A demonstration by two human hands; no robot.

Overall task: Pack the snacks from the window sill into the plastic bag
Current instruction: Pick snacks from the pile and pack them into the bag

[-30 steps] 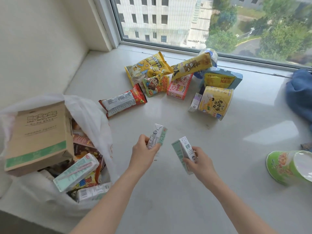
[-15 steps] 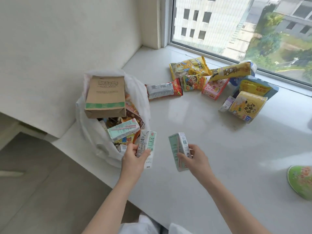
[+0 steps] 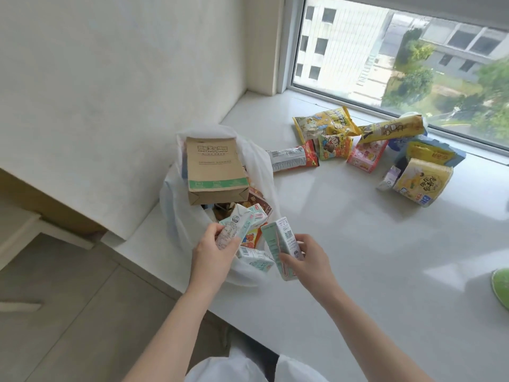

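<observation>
A white plastic bag [image 3: 176, 205] sits open at the left end of the window sill [image 3: 358, 271], holding a brown paper bag [image 3: 212, 166] and several cartons and packets. My left hand [image 3: 212, 257] grips a small mint-green drink carton [image 3: 234, 224] over the bag's mouth. My right hand [image 3: 305, 257] holds a second, similar carton [image 3: 281, 244] at the bag's right rim. Farther back lie a red packet [image 3: 294, 159], yellow snack bags [image 3: 325, 122], a pink packet [image 3: 366, 155] and a yellow cup [image 3: 424, 180].
The sill's front edge drops to a tiled floor [image 3: 68, 312] on the left. A wall [image 3: 110, 78] rises behind the bag. The window [image 3: 399, 51] runs along the back. A green cup [image 3: 502, 288] shows at the right border.
Both hands have carried their cartons leftward to the bag; the left one is now over its mouth. The camera has swung left and down.
</observation>
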